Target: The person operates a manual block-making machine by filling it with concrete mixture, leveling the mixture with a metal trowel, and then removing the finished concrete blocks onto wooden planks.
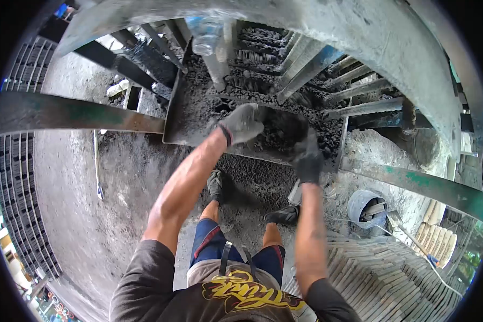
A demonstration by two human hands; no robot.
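My left hand [243, 124], in a grey glove, reaches over the near part of a metal tray [185, 115] with its fingers curled. My right hand [309, 162], in a darker glove, is at the tray's near edge, its fingers smeared by motion. Between the hands is a blurred dark mass [282, 129]; whether it is loose material or a held object cannot be made out. Dark crumbly material [247, 88] covers much of the tray. What lies inside the left fingers is hidden.
Metal bars [311, 72] slant down over the tray beneath a curved grey frame [359, 27]. Side beams [80, 114] flank it. A bucket [367, 208] stands at right, near stacked flat slabs [381, 273]. Dark material lies around my shoes [283, 215].
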